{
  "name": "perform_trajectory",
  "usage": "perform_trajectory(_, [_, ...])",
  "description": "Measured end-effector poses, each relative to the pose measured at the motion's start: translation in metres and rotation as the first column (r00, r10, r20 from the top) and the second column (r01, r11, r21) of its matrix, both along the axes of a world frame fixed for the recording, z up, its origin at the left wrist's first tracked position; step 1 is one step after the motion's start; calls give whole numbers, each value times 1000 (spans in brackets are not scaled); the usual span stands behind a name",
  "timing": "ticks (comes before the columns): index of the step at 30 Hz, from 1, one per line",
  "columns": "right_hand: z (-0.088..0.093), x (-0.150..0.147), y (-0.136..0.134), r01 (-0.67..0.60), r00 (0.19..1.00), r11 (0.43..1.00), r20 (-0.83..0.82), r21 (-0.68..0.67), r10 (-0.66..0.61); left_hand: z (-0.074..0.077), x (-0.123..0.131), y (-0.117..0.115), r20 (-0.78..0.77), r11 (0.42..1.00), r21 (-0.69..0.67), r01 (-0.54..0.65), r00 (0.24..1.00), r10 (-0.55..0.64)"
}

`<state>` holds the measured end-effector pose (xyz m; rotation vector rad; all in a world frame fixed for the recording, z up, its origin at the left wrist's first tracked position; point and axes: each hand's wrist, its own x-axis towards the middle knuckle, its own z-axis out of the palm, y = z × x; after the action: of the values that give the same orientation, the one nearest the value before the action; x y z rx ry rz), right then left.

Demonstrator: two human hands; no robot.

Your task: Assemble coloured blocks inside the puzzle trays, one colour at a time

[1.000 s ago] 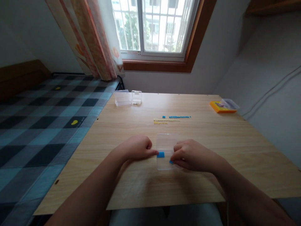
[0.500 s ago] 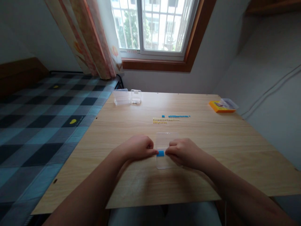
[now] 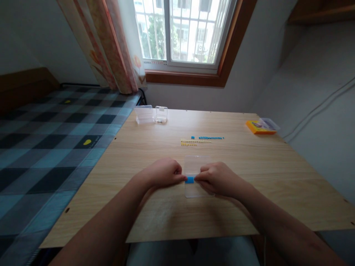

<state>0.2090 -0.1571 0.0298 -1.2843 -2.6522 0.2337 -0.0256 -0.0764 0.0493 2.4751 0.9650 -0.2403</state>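
A clear plastic panel [image 3: 199, 190] lies on the wooden table in front of me. On it sits a small blue block [image 3: 189, 180] that looks built of narrow strips. My left hand [image 3: 163, 173] is closed in a loose fist, its thumb tip touching the block's left end. From the other side, my right hand [image 3: 215, 178] covers part of the panel. Its thumb and fingers are pinched together right beside the block's right end. Whatever is between them is too small to make out.
Beyond the panel lie rows of small yellow pieces [image 3: 194, 142], a row of blue pieces [image 3: 211, 138] and a small blue cluster [image 3: 192, 137]. Clear boxes [image 3: 144, 115] stand at the far left. An orange box [image 3: 260, 127] sits far right. A checked bed [image 3: 83, 125] adjoins the table.
The view has shifted slightly. My right fingertips are a touch closer to the block's right end. Otherwise both hands and the pieces stay where they were.
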Motion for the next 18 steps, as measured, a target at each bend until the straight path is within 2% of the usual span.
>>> perform_trajectory(18, [4, -2, -2, 6, 1000, 1000, 6, -5, -6, -1, 1, 0, -6, 1000, 6, 6, 1000, -6])
